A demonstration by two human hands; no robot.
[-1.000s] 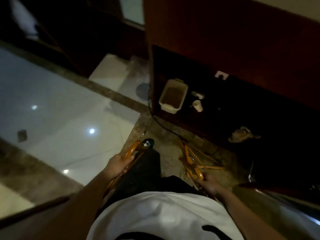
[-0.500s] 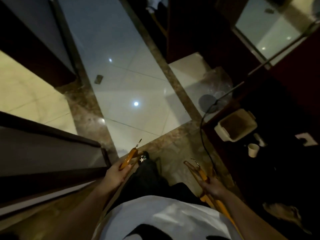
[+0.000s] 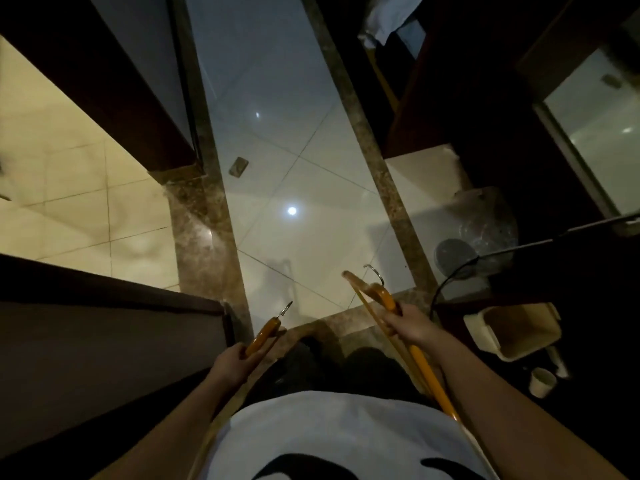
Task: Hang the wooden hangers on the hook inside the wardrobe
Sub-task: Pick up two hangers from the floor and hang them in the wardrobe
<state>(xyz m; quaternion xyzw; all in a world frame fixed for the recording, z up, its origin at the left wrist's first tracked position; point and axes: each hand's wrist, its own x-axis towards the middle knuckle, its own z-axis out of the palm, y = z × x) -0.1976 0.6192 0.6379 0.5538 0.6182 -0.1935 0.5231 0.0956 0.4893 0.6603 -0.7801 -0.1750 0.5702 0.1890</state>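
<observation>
The left hand [image 3: 231, 364] is holding a wooden hanger [image 3: 264, 336], fingers curled round it, over the shiny floor [image 3: 294, 161]. The right hand [image 3: 414, 328] is gripping another hanger [image 3: 382, 296] the same way. A cream tub [image 3: 519, 336] and a small cup [image 3: 542, 382] are sitting at the right.

Glossy pale tiles [image 3: 277, 150] run from the centre to 12 o'clock, edged by brown marble strips [image 3: 204, 244] and catching a round lamp glare [image 3: 292, 211]. Cream tiles [image 3: 69, 188] lie at 10 o'clock, above a dark wood panel [image 3: 86, 341] at 8 o'clock. Dark furniture [image 3: 467, 98] fills 1 to 4 o'clock, with a glass pane [image 3: 595, 133], a beige tub [image 3: 519, 344] and a cup [image 3: 542, 382].
</observation>
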